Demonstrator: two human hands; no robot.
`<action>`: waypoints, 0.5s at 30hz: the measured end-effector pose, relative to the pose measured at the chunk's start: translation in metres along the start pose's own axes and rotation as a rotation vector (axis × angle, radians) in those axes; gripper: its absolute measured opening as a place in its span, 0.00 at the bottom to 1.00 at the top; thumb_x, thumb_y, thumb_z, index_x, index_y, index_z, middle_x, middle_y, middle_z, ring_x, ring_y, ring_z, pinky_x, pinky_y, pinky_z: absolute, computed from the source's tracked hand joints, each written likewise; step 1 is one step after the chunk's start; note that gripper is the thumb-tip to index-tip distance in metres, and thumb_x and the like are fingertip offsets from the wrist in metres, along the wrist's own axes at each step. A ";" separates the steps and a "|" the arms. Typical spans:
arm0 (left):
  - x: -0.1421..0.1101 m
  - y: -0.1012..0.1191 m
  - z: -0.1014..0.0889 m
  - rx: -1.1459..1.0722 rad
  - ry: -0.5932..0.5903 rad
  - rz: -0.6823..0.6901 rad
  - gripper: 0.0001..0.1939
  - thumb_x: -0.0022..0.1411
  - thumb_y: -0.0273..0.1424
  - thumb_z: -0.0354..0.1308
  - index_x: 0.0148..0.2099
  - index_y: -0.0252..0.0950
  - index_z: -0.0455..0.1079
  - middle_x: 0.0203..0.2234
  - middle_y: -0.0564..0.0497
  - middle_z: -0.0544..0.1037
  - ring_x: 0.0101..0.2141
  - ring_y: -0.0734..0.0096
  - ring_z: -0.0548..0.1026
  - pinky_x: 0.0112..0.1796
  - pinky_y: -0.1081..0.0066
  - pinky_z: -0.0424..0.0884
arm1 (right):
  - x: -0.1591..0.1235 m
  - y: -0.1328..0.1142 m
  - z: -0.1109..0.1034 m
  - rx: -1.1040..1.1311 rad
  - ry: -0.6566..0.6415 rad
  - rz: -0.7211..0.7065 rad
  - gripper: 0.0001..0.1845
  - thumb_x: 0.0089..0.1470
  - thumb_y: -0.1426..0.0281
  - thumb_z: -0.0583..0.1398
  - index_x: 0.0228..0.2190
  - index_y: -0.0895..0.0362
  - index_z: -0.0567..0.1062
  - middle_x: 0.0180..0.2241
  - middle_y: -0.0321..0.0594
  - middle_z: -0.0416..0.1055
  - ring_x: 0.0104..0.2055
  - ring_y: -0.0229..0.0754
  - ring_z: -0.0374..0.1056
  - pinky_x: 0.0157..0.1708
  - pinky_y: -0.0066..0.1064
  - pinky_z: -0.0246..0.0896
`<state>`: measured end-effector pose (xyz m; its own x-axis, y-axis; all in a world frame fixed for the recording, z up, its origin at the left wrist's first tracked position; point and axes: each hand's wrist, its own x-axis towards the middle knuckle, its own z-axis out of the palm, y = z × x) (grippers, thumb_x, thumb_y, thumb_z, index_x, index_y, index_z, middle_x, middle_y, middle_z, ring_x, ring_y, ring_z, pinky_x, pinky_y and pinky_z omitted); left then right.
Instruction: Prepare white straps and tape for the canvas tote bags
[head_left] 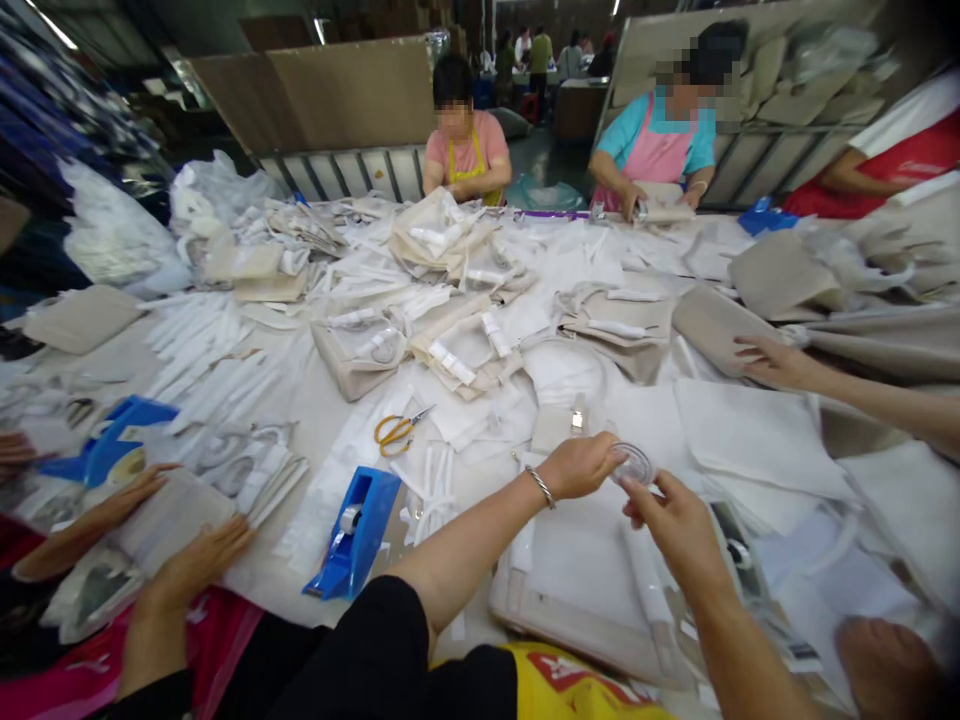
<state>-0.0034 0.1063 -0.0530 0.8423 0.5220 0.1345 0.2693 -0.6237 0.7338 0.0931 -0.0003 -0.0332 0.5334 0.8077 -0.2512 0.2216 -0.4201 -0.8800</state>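
My left hand (581, 465), with a bracelet on the wrist, and my right hand (671, 520) are closed together on a small clear round plastic piece (634, 463) held just above the table. Beneath them lies a flat beige bag with a clear front (585, 580). A small pale pouch with a metal clip (559, 425) sits just beyond my left hand.
A blue tape dispenser (352, 535) and yellow-handled scissors (397, 430) lie left of my arms. Beige bags and white fabric pieces (450, 350) cover the table. A neighbour's hands (187, 565) press a bag at the left; another person's hand (772, 360) reaches in from the right. Workers sit across.
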 end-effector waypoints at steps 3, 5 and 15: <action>-0.002 0.002 -0.009 0.258 -0.185 0.148 0.15 0.60 0.38 0.37 0.41 0.34 0.57 0.33 0.47 0.70 0.33 0.67 0.69 0.30 0.69 0.62 | 0.012 0.002 -0.024 -0.220 -0.291 0.002 0.20 0.39 0.59 0.59 0.34 0.58 0.68 0.15 0.31 0.63 0.16 0.34 0.59 0.14 0.23 0.51; -0.002 0.007 -0.012 0.314 -0.272 0.219 0.14 0.59 0.38 0.38 0.39 0.35 0.58 0.32 0.48 0.71 0.33 0.67 0.69 0.29 0.70 0.62 | 0.017 -0.001 -0.034 -0.266 -0.415 -0.015 0.18 0.39 0.60 0.59 0.32 0.58 0.69 0.16 0.31 0.64 0.17 0.32 0.58 0.15 0.22 0.52; 0.017 -0.014 -0.004 -0.406 -0.115 0.087 0.19 0.60 0.39 0.34 0.39 0.33 0.60 0.23 0.53 0.66 0.24 0.78 0.65 0.30 0.75 0.62 | 0.023 -0.011 -0.018 0.097 0.024 -0.030 0.16 0.40 0.59 0.59 0.24 0.62 0.70 0.13 0.34 0.62 0.15 0.32 0.57 0.14 0.23 0.55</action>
<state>0.0053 0.1262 -0.0578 0.9065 0.3950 0.1493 0.0087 -0.3708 0.9287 0.1174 0.0157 -0.0221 0.5476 0.8086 -0.2153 0.1580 -0.3526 -0.9223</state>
